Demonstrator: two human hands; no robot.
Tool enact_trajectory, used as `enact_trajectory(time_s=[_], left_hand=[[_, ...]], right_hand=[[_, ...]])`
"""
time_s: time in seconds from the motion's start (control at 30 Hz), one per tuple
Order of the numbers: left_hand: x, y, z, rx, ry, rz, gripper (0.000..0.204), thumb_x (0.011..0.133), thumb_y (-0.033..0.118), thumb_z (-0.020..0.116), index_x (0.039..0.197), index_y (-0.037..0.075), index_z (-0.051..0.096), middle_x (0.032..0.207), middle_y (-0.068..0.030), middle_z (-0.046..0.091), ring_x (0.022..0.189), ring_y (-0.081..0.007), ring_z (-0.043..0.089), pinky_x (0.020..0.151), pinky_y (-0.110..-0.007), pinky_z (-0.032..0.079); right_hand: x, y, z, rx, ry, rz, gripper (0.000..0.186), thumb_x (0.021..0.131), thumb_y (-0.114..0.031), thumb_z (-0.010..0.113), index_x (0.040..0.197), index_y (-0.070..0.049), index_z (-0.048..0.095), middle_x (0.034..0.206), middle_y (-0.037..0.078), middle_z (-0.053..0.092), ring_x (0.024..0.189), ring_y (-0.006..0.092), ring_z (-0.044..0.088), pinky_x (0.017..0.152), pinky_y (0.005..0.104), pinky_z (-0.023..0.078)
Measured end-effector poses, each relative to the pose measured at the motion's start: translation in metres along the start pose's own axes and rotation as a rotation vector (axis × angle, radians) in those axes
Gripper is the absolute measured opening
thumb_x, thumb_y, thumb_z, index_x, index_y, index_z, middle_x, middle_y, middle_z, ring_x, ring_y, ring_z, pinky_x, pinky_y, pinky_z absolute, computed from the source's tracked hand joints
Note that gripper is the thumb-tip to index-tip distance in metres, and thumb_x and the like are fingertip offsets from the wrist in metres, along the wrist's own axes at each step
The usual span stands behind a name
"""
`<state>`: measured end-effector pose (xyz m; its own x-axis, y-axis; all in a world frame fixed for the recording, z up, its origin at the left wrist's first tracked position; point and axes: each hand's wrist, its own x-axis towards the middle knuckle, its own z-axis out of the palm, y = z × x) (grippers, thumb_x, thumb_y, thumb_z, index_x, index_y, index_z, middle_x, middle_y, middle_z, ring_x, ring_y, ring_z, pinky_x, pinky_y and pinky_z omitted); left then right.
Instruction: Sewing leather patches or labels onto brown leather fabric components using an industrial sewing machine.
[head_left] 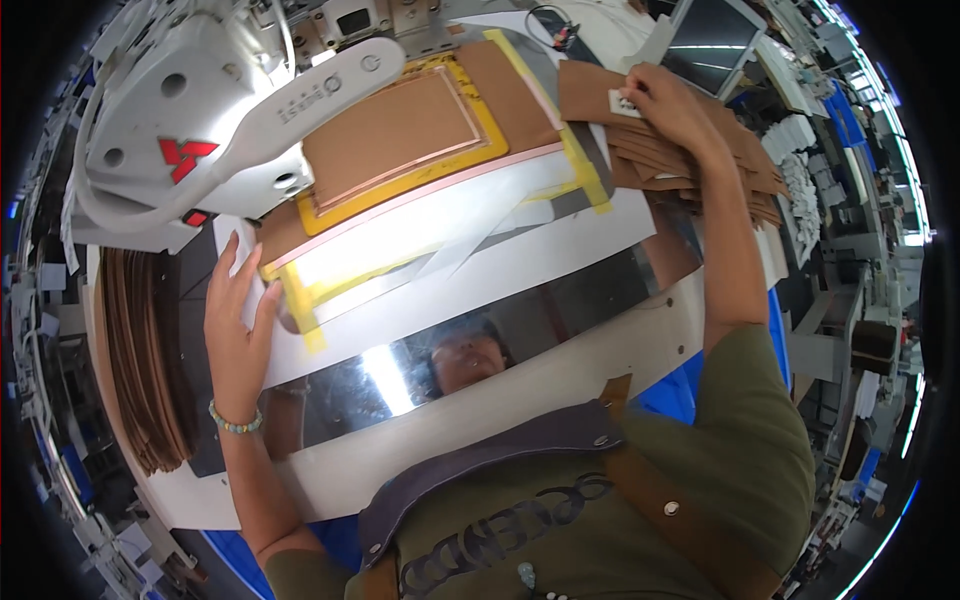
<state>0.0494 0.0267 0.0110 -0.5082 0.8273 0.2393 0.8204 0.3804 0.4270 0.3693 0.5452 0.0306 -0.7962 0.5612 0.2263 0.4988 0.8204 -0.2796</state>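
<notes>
My left hand point(240, 315) lies open at the left end of a white sheet point(335, 328), fingers spread near the yellow tape at its corner. A brown fabric piece point(400, 130) lies under a yellow frame point(497, 140) on the sewing machine bed, with a pink strip point(430, 200) along its near side. At the far right, my right hand point(668, 108) is closed, its fingertips pinching the top of a stack of brown fabric pieces point(650, 150). A small white label point(625, 103) shows beside those fingertips; the exact grip is partly hidden.
The white sewing machine head point(190, 110) with its curved lamp arm point(300, 110) overhangs the left of the work. Folded brown pieces point(145, 360) stand at the left edge. A shiny metal plate point(480, 350) spans the near side. A screen point(712, 45) stands at the back right.
</notes>
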Motion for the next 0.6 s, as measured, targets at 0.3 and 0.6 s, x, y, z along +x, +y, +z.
enact_trajectory(time_s=[0.3, 0.6], left_hand=[[0.052, -0.019, -0.005, 0.121, -0.033, 0.110, 0.038, 0.107, 0.023, 0.064, 0.136, -0.002, 0.069, 0.144, -0.0247, 0.063, 0.137, -0.0435, 0.056, 0.117, -0.050, 0.044], [0.075, -0.034, 0.028, 0.089, -0.188, 0.100, 0.040, 0.112, 0.022, 0.055, 0.139, -0.006, 0.068, 0.149, -0.0284, 0.060, 0.141, -0.0455, 0.049, 0.123, -0.047, 0.035]], right_hand=[[0.086, -0.157, 0.043, 0.294, 0.096, -0.550, 0.028, 0.099, -0.023, 0.071, 0.118, -0.003, 0.075, 0.101, 0.017, 0.075, 0.092, 0.0262, 0.072, 0.082, 0.0409, 0.055], [0.083, -0.239, 0.121, -0.042, 0.161, -0.684, 0.014, 0.087, -0.009, 0.069, 0.091, -0.013, 0.082, 0.099, 0.002, 0.076, 0.113, 0.0246, 0.066, 0.095, 0.0436, 0.052]])
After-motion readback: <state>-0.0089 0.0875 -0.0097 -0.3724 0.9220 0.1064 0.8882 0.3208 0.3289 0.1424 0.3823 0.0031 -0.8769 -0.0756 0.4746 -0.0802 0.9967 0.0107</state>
